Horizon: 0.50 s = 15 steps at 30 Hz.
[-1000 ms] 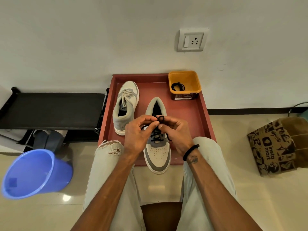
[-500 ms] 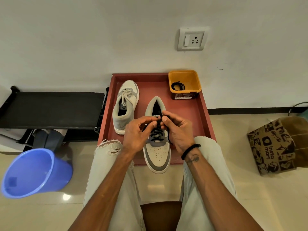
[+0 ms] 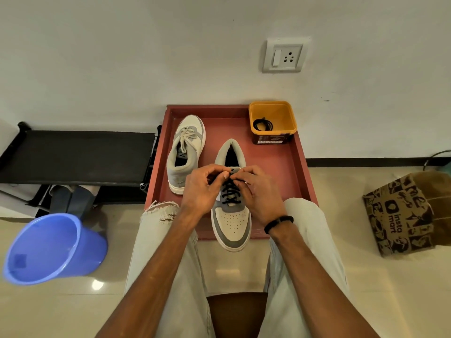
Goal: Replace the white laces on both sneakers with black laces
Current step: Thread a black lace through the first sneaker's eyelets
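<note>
Sneaker (image 3: 231, 215) near on red tray (image 3: 296, 167), under both hands | left hand (image 3: 202, 189) and right hand (image 3: 256, 191) pinched black lace (image 3: 229, 191) at tongue

Glossy tiled floor (image 3: 366, 301), shiny plastic bucket (image 3: 48, 250), seemingly matt red tray (image 3: 275, 172).

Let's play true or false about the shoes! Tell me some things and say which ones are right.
1. The grey-and-cream sneaker with black laces lies under both hands. True.
2. The other grey-and-cream sneaker already has black laces. False: its laces are white.
3. The square yellow plastic tub holds a coiled black lace. True.
4. The blue plastic bucket stands on the red tray. False: it is on the floor, left of the tray.
</note>
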{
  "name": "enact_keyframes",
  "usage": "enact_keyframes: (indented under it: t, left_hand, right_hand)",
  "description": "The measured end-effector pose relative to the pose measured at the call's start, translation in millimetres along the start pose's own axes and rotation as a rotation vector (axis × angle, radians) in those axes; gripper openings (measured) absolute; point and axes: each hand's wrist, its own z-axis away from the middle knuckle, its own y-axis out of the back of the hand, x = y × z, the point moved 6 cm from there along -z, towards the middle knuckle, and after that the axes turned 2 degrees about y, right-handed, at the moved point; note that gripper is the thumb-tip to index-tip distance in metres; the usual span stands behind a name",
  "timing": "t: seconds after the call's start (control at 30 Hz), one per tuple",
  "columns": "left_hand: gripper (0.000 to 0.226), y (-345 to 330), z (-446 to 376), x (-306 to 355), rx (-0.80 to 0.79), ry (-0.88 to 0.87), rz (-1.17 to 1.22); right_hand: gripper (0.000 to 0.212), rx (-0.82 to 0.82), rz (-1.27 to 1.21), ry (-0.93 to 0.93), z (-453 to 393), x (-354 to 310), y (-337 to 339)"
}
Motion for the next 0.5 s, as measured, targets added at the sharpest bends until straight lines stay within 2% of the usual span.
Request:
enact_keyframes:
  t: [0.13,0.37,0.5]
  left_hand:
    - [0.016,-2,1,5,0.016,-0.002,0.018]
    - [0.024,-2,0,0,0.045,0.027,0.033]
    - [0.026,-6,-6,-5,-0.029,0.096,0.052]
  right_hand:
    - [0.019,0.105,0.163,0.061,0,-10,0]
    - [0.013,0.301,0.12,-0.001,0,-12,3]
    - [0.012,0.342,0.121,0.017,1,-18,6]
